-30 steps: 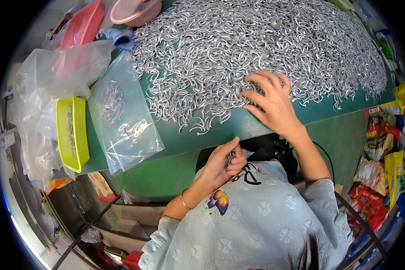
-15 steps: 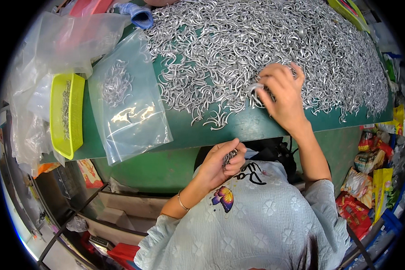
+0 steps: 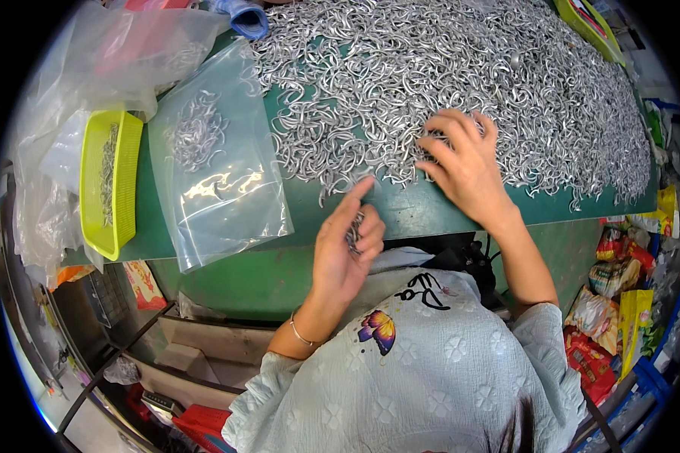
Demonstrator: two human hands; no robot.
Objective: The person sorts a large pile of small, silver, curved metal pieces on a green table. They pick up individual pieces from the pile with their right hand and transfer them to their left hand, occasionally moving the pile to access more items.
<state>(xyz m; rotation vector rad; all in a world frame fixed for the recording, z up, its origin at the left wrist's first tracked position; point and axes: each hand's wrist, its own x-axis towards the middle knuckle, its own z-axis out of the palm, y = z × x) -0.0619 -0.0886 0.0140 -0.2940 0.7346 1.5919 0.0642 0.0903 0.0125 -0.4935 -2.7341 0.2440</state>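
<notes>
Beside green table [image 3: 400,211], clear bag [image 3: 219,174]

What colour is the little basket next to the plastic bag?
The basket is bright yellow-green, clearest in the head view, left of the clear bag.

Bag [image 3: 215,174] between tray [image 3: 109,181] and hooks [image 3: 446,68].

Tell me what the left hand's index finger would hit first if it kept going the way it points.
The left hand, holding a few hooks, points its index finger up toward the table. It would likely first meet the near edge of the pile of metal hooks; depth is hard to judge.
</notes>
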